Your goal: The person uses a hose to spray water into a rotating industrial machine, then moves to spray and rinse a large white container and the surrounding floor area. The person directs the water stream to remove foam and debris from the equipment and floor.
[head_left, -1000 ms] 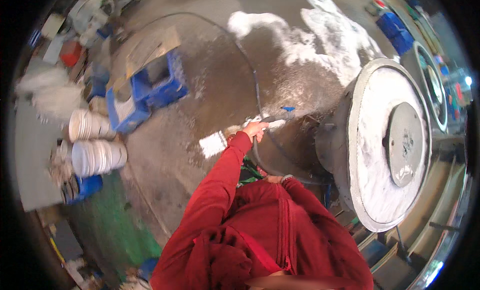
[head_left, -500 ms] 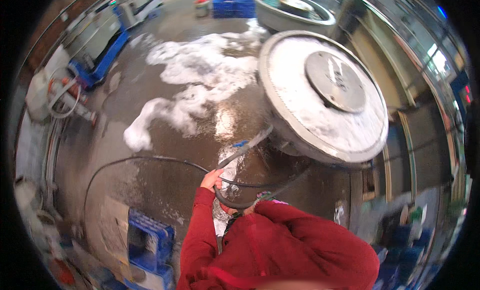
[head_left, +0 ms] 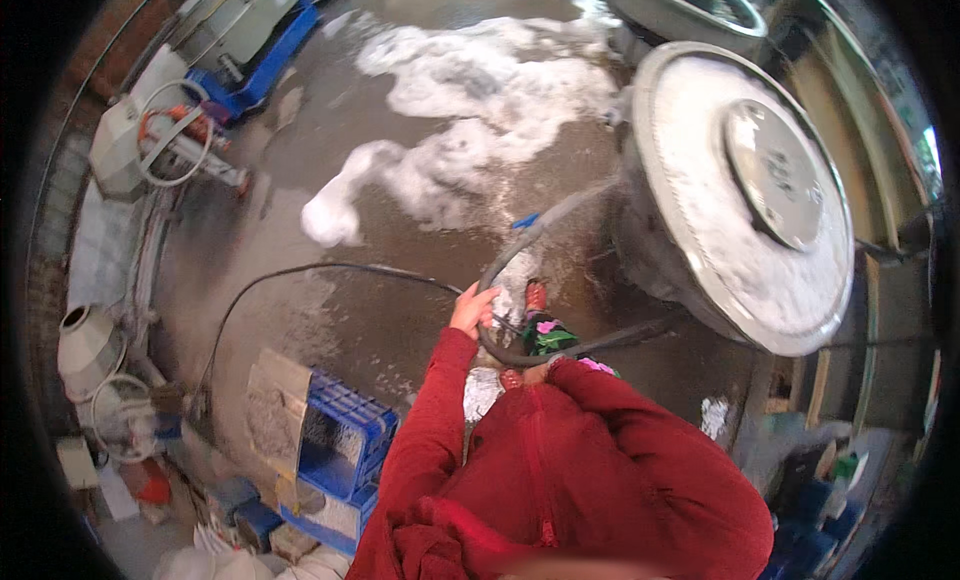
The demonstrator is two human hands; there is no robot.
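Observation:
My left hand (head_left: 473,308) is closed around a thick grey hose (head_left: 497,270), ahead of my body. From that grip the hose arcs up and right to the side of a large round tub (head_left: 640,250); it looks paler and blurred there, and I cannot tell hose from water. Its other side bends down past my right hand (head_left: 537,373) and off to the right under the tub. Close to my waist, the right hand touches this lower bend, its fingers mostly hidden by the hose and red sleeve. White foam fills the tub top around a round metal lid (head_left: 775,175).
Foam (head_left: 490,90) spreads over the wet floor ahead. A thin black hose (head_left: 330,266) crosses the floor from the left. Blue crates (head_left: 345,435) stand at lower left, machines with handwheels (head_left: 178,135) along the left wall. A second round tub (head_left: 690,15) is behind the first.
The view has shifted, so the tub, foam and crates sit further right. The left hand keeps its grip on the hose. My feet and patterned trouser leg show more now.

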